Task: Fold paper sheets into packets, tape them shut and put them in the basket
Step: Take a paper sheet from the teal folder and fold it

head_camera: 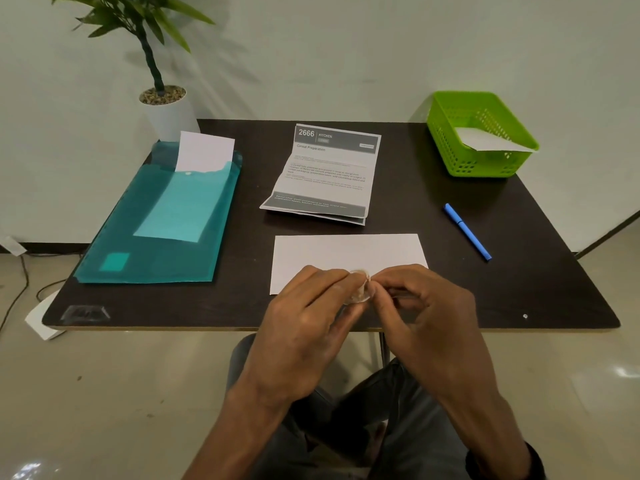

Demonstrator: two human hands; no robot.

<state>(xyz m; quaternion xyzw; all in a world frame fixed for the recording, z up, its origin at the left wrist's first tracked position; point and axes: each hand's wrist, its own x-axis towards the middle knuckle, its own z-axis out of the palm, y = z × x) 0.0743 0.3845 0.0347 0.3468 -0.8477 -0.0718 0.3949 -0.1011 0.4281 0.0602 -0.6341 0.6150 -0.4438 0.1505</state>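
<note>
Folded white paper flat, rectangular; both hands pinching clear tape roll betw fingertips.

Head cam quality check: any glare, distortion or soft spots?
Head view: wide-angle bowing curves the table edges; glare patches on the floor at lower right and lower left; the plant casts soft shadows on the wall; the tape pinched between left hand and right hand is slightly blurred.
</note>
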